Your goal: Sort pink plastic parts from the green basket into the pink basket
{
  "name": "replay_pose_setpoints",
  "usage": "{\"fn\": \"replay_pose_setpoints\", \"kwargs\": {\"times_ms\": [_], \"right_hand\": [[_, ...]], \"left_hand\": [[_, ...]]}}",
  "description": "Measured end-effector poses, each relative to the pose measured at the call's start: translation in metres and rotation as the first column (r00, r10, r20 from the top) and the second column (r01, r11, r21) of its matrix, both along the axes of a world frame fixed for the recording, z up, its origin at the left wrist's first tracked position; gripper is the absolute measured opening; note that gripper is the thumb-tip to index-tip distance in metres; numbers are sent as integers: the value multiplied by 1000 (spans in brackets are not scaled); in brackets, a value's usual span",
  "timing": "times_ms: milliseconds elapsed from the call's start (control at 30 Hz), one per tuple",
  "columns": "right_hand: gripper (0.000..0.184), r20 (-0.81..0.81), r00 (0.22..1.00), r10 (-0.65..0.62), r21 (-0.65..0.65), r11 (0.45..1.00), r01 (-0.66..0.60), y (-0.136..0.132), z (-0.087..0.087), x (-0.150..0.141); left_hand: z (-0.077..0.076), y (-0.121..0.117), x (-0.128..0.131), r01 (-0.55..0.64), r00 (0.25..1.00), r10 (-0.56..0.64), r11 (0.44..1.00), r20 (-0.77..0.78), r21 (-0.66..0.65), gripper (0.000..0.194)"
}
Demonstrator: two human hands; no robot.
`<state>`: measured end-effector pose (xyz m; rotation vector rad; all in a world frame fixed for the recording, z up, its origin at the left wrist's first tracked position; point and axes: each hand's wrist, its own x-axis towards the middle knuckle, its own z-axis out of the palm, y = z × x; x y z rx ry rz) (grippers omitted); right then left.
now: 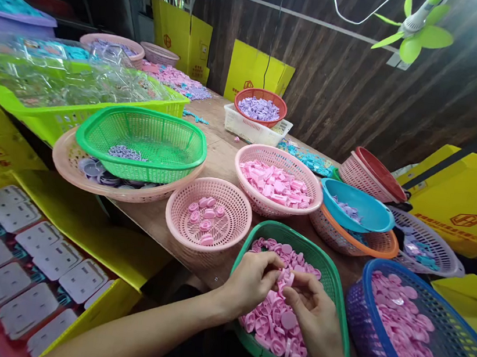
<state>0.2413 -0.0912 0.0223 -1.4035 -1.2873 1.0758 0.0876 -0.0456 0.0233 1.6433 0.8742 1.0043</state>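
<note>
My left hand [253, 283] and my right hand [314, 305] meet above a green basket [336, 314] heaped with small pink plastic parts [272, 323]. Between their fingertips is a small pink plastic part [286, 277], gripped from both sides and partly hidden by the fingers. Just beyond my left hand, a round pink basket [180, 218] holds several finished-looking round pink pieces [206, 224]. To the right of my right hand, a blue and purple basket [370, 330] contains many round pink parts [406, 323].
Behind stands a pink basket [257, 203] of pink blocks. A green basket [94, 139] rests on a wider pale one at left. Teal and orange bowls [358, 203] are stacked at right. A yellow carton [116, 303] of flat panels is lower left; a green fan [414, 29] hangs above.
</note>
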Motion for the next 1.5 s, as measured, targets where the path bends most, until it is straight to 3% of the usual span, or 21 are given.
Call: {"fn": "replay_pose_setpoints", "kwargs": {"times_ms": [100,367,467,567,600,667,733,767,833,933,1067,1167,1233,1333,1400,1467,1500], "right_hand": [[25,-82,995,48,-37,998,-51,3,-1,0],[21,-135,991,13,-24,1000,-16,7,1,-15],[26,-81,994,68,-40,997,-71,15,6,-5],[35,145,983,109,-24,994,-107,30,4,24],[34,276,957,84,7,996,-89,35,1,35],[25,527,850,21,68,995,-67,44,-10,54],[21,654,752,86,41,988,-149,50,-21,61],[21,685,715,142,15,978,-209,52,-25,60],[29,719,652,240,-20,945,-326,56,-31,49],[35,786,540,300,-48,901,-431,60,-34,28],[23,856,424,294,-113,909,-402,62,-36,28],[20,842,487,233,-68,941,-332,54,-32,47],[20,810,561,171,-11,961,-278,44,-27,59],[24,756,649,81,53,982,-183,28,-24,69],[24,750,660,49,48,991,-128,21,-25,72],[23,806,587,76,4,991,-133,20,-27,73],[21,842,530,105,-24,987,-158,21,-27,72]], "left_hand": [[1,0,-2,-6,999,8,999,-51,51,14],[-3,-1,3,-39,998,44,995,-54,89,17],[6,13,-3,27,999,-22,993,-44,113,19],[11,45,-33,-81,983,121,962,-139,262,19],[10,58,-47,-163,953,233,933,-195,321,19],[4,79,-74,-270,821,441,860,-364,432,22],[-4,90,-90,-292,664,559,805,-497,516,29],[-8,91,-91,-278,625,584,787,-518,551,34],[-12,84,-80,-200,649,555,784,-520,587,41],[-13,64,-51,-44,774,373,838,-512,544,42],[-17,53,-30,51,833,208,894,-513,445,39],[-16,56,-29,57,852,166,914,-497,402,33],[-3,57,-27,64,887,107,935,-450,349,27],[28,48,-26,183,964,-136,964,-230,195,22],[38,29,-32,311,950,-308,941,-41,132,27],[23,-1,-45,297,953,-302,939,5,172,33],[7,-19,-53,197,980,-193,950,-40,241,35]]}}
